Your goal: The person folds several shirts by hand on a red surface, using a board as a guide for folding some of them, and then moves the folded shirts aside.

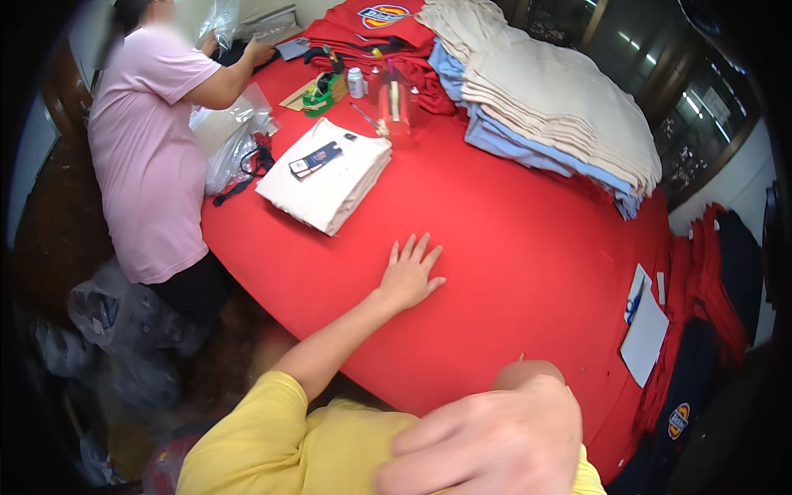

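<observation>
My left hand (pixel 413 275) lies flat on the red cloth-covered table (pixel 495 239), its fingers spread and nothing in them. Close to the camera, my right hand (pixel 495 433) is raised and slightly blurred. Its fingers are curled in, and whatever they hold, if anything, is hidden. Beyond my left hand sits a folded cream garment (pixel 330 186), neatly squared up. A dark hang tag (pixel 317 159) rests on top of it. Neither hand touches the garment.
A tall stack of cream garments (pixel 553 82) over light blue ones stands at the back right. Near it are a green tape dispenser (pixel 324 95) and white bottle (pixel 355 82). At left a person in pink (pixel 148 157) handles clear plastic. White papers (pixel 645 338) lie right.
</observation>
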The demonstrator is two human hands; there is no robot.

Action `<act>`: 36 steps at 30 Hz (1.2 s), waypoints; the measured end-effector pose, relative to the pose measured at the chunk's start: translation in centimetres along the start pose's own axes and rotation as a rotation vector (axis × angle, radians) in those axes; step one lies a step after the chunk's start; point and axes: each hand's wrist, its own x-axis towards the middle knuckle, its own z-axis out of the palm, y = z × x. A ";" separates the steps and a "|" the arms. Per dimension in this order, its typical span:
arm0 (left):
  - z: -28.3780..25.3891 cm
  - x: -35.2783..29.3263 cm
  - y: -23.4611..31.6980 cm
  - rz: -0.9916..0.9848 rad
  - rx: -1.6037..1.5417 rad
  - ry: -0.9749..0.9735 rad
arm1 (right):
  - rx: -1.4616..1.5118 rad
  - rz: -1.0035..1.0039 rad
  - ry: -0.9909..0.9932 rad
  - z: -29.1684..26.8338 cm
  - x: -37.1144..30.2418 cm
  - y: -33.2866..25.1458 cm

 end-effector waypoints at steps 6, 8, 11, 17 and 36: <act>4.5 -0.4 5.5 -0.050 -0.004 0.169 | 0.249 0.086 0.098 1.4 -1.3 -4.0; 4.5 -0.9 5.0 -0.093 0.024 0.143 | 0.296 0.090 0.149 1.4 -1.7 -4.9; 4.0 -0.7 5.9 -0.089 0.022 0.154 | 0.288 0.075 0.182 1.2 -2.0 -6.6; 4.3 -0.9 6.0 -0.123 0.029 0.169 | 0.186 0.018 0.225 0.3 -2.4 -9.8; 3.4 -0.8 5.8 -0.110 -0.002 0.172 | -0.543 -0.096 0.017 -6.0 -3.8 -13.7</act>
